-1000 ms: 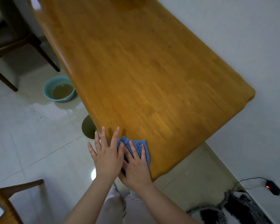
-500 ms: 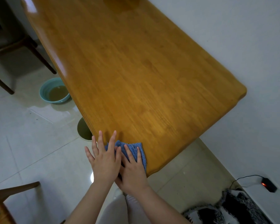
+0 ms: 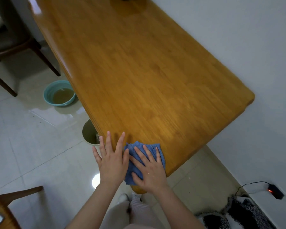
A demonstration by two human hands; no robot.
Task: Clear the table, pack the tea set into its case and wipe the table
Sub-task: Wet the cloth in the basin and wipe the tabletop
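Wiping the corner, lower centre.
Right hand (image 3: 149, 170) flat on the cloth (image 3: 135, 147), left hand (image 3: 111, 162) flat at the tabletop (image 3: 147, 80) edge, fingers straight; press evenly.

The table (image 3: 147, 80) is honey-orange wood, striped with long grain lines and glossy pale reflections. The cloth (image 3: 131, 167) is mid blue with a fine waffle weave. The basin (image 3: 47, 95) is teal and holds brownish liquid (image 3: 62, 95). The bin (image 3: 87, 134) is pale olive. The floor (image 3: 31, 146) has grey-white tiles and the wall (image 3: 238, 38) is plain white. The chair (image 3: 40, 52) is dark brown. The rug (image 3: 238, 215) mixes 2 tones, black and white. The adapter (image 3: 276, 193) is black with 1 red-orange light. The trousers (image 3: 139, 215) are pale beige.
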